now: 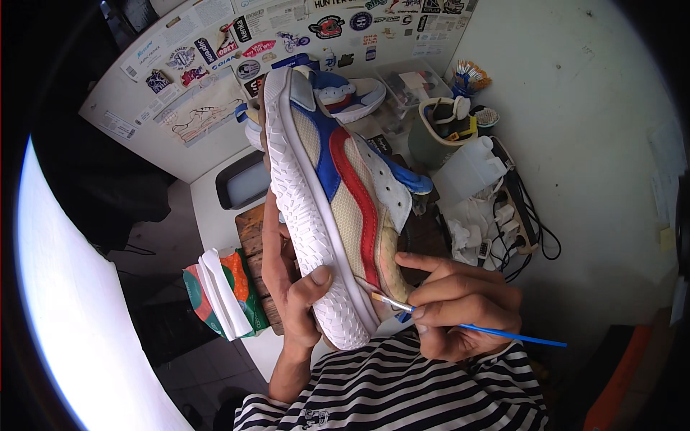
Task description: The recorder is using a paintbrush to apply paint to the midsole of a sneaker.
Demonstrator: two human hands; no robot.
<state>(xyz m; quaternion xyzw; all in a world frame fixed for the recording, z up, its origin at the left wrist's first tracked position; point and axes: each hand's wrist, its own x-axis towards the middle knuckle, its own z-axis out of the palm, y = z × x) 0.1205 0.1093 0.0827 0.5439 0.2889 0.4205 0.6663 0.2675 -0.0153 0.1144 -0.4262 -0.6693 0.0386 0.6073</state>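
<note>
Holding the sneaker (332,205), the left hand (294,302) (fingers partly hidden) wraps behind it.

Back panel (201,161): white, and wow, stickers (327,27) pretty much all over!
Drawing (200,108): lower L of panel, red + black lines.
Tissue pack (238,284): out on the L, green/orange, white sheet poking up.
Tray (221,188): dark rim, just bhd the wooden board (250,233).
Bucket (431,151): over R, greenish, stuffed w/ bits.
Bottle (471,169): whitish, nr bucket.
Power strip (528,241): plugs in, blk cables (550,233) looping off R.
</note>
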